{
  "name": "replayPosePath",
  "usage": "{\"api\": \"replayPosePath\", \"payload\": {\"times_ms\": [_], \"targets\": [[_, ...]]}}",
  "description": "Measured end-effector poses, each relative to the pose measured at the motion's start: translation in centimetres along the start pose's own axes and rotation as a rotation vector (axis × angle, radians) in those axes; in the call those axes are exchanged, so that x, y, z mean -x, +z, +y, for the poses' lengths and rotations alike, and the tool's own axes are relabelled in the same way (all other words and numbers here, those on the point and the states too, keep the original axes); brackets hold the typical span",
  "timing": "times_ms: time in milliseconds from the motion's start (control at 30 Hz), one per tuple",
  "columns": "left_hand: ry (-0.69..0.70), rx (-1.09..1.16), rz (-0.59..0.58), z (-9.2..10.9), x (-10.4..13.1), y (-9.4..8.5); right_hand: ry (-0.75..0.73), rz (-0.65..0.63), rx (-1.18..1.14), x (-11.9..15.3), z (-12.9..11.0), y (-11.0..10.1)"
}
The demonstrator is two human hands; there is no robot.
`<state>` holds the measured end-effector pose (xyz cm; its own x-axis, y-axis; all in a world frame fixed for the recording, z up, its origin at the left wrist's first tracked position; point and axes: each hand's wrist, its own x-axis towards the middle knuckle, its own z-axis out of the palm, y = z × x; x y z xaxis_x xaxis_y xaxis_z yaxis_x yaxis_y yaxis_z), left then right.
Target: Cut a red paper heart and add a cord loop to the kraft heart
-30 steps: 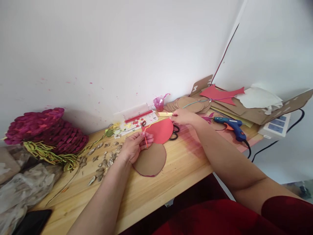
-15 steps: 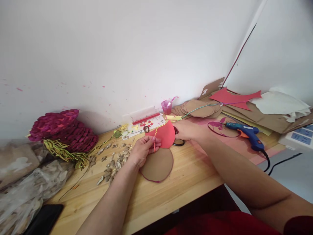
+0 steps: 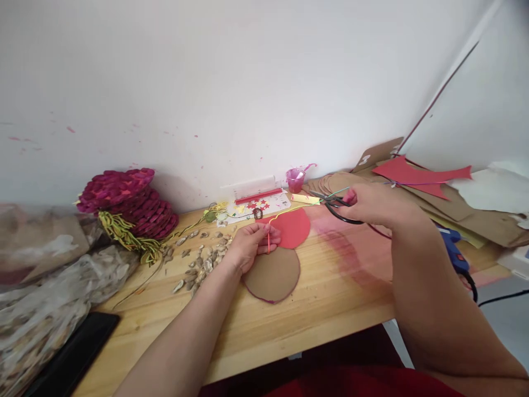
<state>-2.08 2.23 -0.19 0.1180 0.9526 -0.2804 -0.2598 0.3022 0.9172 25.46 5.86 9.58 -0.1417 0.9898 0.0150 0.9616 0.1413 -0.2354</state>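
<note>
My left hand (image 3: pixel 253 243) pinches a multicoloured yarn (image 3: pixel 289 210), with its orange end hanging over a brown cardboard disc (image 3: pixel 273 275). The yarn runs right, yellow turning green, to the black-handled scissors (image 3: pixel 343 212). My right hand (image 3: pixel 366 205) is closed on the scissors, whose blades point left and lie at the green part of the yarn. Beneath the yarn is a red paper disc (image 3: pixel 295 227), which overlaps the back edge of the cardboard disc. Whether the blades have cut the yarn cannot be made out.
Pistachio-like shells (image 3: pixel 204 267) lie left of the discs. Farther left are a magenta shell-covered stack (image 3: pixel 132 209), a plastic bag (image 3: pixel 53 309) and a black phone (image 3: pixel 74 353). A pink cup (image 3: pixel 295 180) stands behind; a blue glue gun (image 3: pixel 454 251) is partly hidden by my right arm.
My right hand has lifted the scissors from beside the red disc and moved right, bringing the blades to the yarn. My left hand keeps its pinch. The view has shifted slightly.
</note>
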Motion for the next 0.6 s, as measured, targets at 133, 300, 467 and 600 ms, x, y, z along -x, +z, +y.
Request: {"api": "replayPosePath", "payload": {"times_ms": [133, 300, 467, 600], "targets": [[0.008, 0.072, -0.022, 0.6, -0.1, -0.5, -0.101, -0.123, -0.547, -1.1, -2.4, 2.7], [-0.023, 0.138, 0.014, 1.3, -0.3, -1.1, -0.201, -0.369, -0.790, -1.3, -5.6, 6.6], [-0.055, 0.147, 0.042, 1.7, -0.4, -1.4, -0.289, -0.504, -0.680, -1.2, -5.2, 6.6], [-0.049, 0.145, 0.053, 1.7, -0.5, -1.5, -0.295, -0.590, -0.553, -1.5, -4.6, 6.4]]}}
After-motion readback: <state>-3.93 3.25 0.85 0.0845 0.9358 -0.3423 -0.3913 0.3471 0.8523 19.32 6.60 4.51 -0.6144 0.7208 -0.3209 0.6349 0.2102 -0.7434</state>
